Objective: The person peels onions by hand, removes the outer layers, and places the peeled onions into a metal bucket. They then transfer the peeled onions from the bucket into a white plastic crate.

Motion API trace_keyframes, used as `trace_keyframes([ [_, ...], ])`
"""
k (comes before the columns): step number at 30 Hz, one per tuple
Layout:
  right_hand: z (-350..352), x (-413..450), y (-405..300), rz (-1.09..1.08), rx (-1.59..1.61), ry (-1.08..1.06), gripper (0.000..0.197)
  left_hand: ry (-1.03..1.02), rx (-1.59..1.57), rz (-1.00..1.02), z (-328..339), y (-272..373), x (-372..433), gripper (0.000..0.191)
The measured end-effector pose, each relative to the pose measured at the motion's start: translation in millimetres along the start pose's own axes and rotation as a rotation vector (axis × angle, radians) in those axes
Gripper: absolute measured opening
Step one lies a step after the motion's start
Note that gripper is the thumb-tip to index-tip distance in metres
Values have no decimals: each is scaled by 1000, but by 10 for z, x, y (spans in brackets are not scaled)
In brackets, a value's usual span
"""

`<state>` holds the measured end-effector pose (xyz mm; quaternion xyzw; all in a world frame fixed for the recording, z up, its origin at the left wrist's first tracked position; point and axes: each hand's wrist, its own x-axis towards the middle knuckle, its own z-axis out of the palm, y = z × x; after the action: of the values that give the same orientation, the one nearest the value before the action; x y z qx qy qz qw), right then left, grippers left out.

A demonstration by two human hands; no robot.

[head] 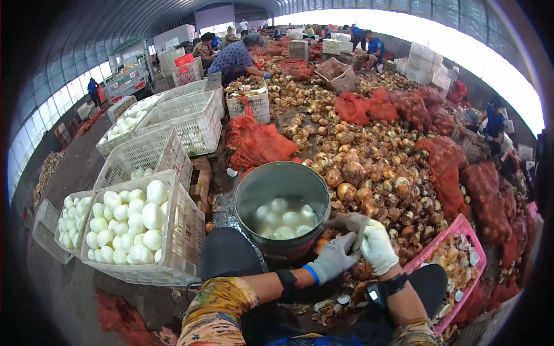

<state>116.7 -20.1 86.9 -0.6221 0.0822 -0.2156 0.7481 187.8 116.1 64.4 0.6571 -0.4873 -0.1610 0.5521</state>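
My left hand (333, 258), in a grey glove with a blue cuff, is beside the bucket with its fingers closed around a limp greyish piece (346, 221), seemingly a fabric glove. My right hand (377, 247), in a whitish glove, grips the same piece from the other side. The two hands nearly touch. Directly ahead stands a metal bucket (281, 173), where several peeled onions (285, 232) lie in cloudy water. A heap of unpeeled onions (352, 173) spreads just beyond my hands.
White plastic crates (186, 242) line the left, the nearest full of peeled onions (125, 225). A pink basket (465, 277) of skins and scraps sits at right. Red mesh sacks (487, 201) lie around the heap. An empty-looking red sack (257, 140) is behind the bucket. Other people (238, 56) work farther back.
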Motion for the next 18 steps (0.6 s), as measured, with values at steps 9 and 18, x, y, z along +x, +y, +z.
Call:
trace_keyframes([
  [9,-140,46,250,-157,-946,-433,29,-78,341,8,-250,144,-60,25],
  [18,121,191,197,31,-16,-268,41,71,332,215,-176,419,16,17],
])
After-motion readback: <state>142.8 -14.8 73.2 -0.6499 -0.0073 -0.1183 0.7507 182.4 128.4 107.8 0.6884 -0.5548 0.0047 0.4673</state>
